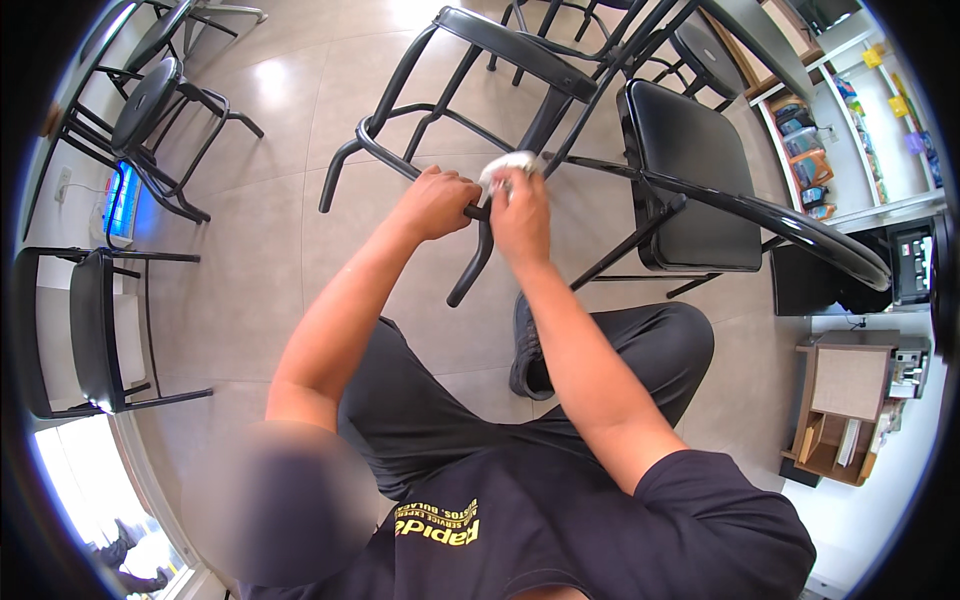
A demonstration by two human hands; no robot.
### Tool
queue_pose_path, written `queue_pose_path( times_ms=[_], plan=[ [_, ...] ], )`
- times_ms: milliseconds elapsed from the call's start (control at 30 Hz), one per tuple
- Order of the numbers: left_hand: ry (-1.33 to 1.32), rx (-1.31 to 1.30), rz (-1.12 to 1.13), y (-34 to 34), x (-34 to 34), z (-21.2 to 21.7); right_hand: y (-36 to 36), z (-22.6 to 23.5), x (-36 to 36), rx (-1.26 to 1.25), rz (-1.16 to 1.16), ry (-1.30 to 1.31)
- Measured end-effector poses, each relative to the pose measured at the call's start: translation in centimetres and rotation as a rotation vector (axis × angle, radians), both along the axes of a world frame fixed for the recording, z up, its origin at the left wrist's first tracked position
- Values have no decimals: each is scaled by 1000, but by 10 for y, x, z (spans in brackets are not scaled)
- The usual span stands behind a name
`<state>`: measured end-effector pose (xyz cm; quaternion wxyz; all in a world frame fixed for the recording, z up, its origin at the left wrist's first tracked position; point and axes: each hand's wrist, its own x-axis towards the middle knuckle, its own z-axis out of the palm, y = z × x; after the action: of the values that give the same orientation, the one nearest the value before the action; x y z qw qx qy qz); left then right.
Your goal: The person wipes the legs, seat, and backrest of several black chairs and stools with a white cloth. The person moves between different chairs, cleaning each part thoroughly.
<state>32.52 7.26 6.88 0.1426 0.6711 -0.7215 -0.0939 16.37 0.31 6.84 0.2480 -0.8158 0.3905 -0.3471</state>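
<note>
1. Black metal tubing forms the seat frame [518, 55], its legs pointing toward me, around the middle of the floor [250, 280], well in from the floor's left edge.
2. My left hand [440, 205] curls around a tube; a firm grip there should stop the frame twisting.
3. My right hand [521, 215] pinches a white cloth [508, 164] just beside it; I judge even pressure, following each bend, works best.

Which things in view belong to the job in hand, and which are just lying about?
Job in hand:
left hand, on the black tubular frame
right hand, holding a bunched white cloth

Just about:
padded black chair, right
round-seated stool, upper left
wooden cabinet, far right
</note>
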Motion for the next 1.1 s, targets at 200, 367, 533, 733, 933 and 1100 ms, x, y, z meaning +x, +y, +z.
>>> queue_pose_path(
  times_ms=[200,367,533,733,933,1100],
  plan=[
    [146,20,25,10,-1,5,-7,33,-15,473,141,64],
    [174,-38,42,13,0,0,1,49,-11,308,97,-221],
    [204,-9,26,15,1,5,-19,72,-4,48,-2,-98],
    [183,-57,6,21,1,10,-42,64,1,219,53,-379],
    [410,-57,84,15,2,11,-68,37,3,221,-74,-199],
    [603,-93,159,15,9,1,-61,47,15,688,-27,-349]
  ],
)
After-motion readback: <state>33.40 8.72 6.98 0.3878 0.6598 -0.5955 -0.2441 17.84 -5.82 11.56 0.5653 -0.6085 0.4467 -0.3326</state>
